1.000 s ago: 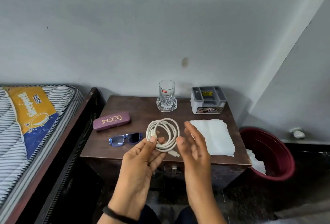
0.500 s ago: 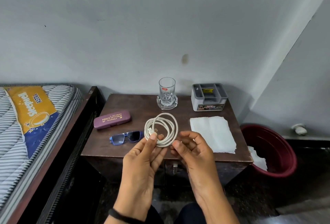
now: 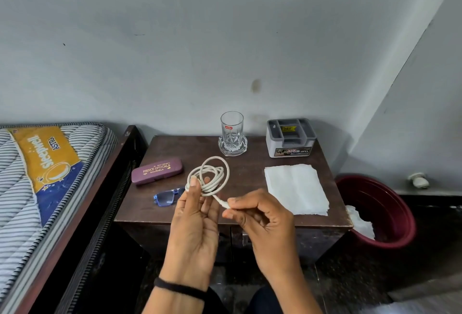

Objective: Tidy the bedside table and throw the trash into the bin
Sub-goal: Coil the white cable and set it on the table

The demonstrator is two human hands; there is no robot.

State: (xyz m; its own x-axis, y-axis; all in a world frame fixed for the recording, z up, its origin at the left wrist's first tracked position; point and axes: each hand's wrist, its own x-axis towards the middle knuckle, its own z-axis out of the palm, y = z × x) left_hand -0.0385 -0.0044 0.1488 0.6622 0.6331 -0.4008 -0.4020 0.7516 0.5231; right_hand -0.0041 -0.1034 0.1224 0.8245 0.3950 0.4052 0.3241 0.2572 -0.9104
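Over the front edge of the table (image 3: 252, 176), I've got the coiled cable (image 3: 226, 171) pinched in my left hand (image 3: 195, 226), and my right hand (image 3: 262, 216) nips its plug end, both grips clamped on it.

Table (image 3: 190, 148): dark brown wood. On it, at 12 o'clock, glass (image 3: 232, 133): clear, cut star pattern low down, red label. At 1 o'clock, organizer (image 3: 291, 138): grey, yellow sticker inside, dark printed strip on the front. At 3 o'clock, tissue (image 3: 296, 188): white. At 9 o'clock, case (image 3: 157, 170): plum, gold lettering. At 8 o'clock, sunglasses (image 3: 166, 197): blue frame, blue-tinted lenses. Centre, cable (image 3: 212, 176): off-white. Bin (image 3: 390, 213), 4 o'clock of the table: dark red, with white paper (image 3: 360, 223) inside. Mattress (image 3: 25, 201), 9 o'clock of the view: grey-and-white stripes, yellow-and-blue label. Wall (image 3: 175, 38): pale grey, with a brownish stain (image 3: 256, 86). Band (image 3: 180, 288), 6 o'clock: black.
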